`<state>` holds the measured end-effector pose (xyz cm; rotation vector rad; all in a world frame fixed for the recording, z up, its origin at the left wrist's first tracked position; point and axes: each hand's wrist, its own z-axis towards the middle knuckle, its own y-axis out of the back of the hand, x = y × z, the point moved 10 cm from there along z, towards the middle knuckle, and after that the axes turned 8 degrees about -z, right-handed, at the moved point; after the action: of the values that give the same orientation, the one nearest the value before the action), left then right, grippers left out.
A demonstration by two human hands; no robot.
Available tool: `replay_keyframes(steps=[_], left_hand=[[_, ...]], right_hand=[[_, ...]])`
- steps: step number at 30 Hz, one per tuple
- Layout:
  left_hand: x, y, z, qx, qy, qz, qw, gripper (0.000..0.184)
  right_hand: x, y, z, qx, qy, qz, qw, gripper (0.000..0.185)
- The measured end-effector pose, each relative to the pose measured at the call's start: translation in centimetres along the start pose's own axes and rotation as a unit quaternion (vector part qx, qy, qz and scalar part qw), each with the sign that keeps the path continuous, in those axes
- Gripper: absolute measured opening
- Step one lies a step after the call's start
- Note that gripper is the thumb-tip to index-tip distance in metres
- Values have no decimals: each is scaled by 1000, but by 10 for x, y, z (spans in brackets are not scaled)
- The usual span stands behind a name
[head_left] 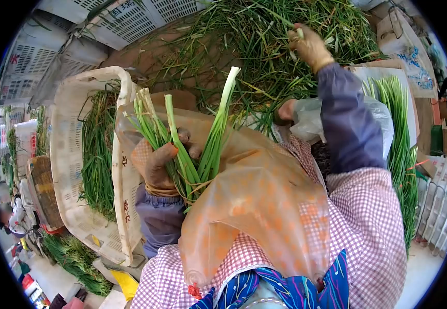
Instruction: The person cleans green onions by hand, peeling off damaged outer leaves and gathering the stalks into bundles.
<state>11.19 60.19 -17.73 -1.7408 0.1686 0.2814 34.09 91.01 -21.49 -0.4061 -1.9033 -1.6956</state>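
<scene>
My left hand (160,164), in a brownish glove with worn fingertips, is closed around a bunch of green onion-like stalks (195,164). Their thick, pale ends point up and away from me, and one long stalk leans to the right. The lower leaves run down onto the translucent orange apron (254,193) over my lap. Stretched out over the far heap of loose green leaves (244,49), my right hand (308,47) is also gloved. Its fingers are closed on a green stalk whose pale cut end shows near the thumb.
A white plastic crate (123,170) with greens inside stands at my left. Long green stalks (396,118) lie bundled at my right by a clear plastic bag (383,121). Grey crates (130,23) line the back. More bundled greens (76,260) lie at lower left.
</scene>
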Motion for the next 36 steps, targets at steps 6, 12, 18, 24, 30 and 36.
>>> replay_keyframes(steps=[6,12,18,24,30,36], left_hand=[[-6,29,3,-117,15,73,990,34],[-21,34,1,-156,-41,113,980,34],[-20,30,8,-119,-44,69,990,30],[-16,31,11,-137,-23,84,987,26],[-29,23,1,-187,-31,289,938,31],[-24,14,1,-189,10,376,907,33]], right_hand=[[144,-92,-160,379,17,478,792,29],[92,18,-56,-83,103,535,834,28],[95,55,-71,-172,252,281,910,17],[167,-85,-181,398,108,366,834,19],[173,-93,-182,387,68,425,815,19],[197,-83,-205,437,136,517,724,24]])
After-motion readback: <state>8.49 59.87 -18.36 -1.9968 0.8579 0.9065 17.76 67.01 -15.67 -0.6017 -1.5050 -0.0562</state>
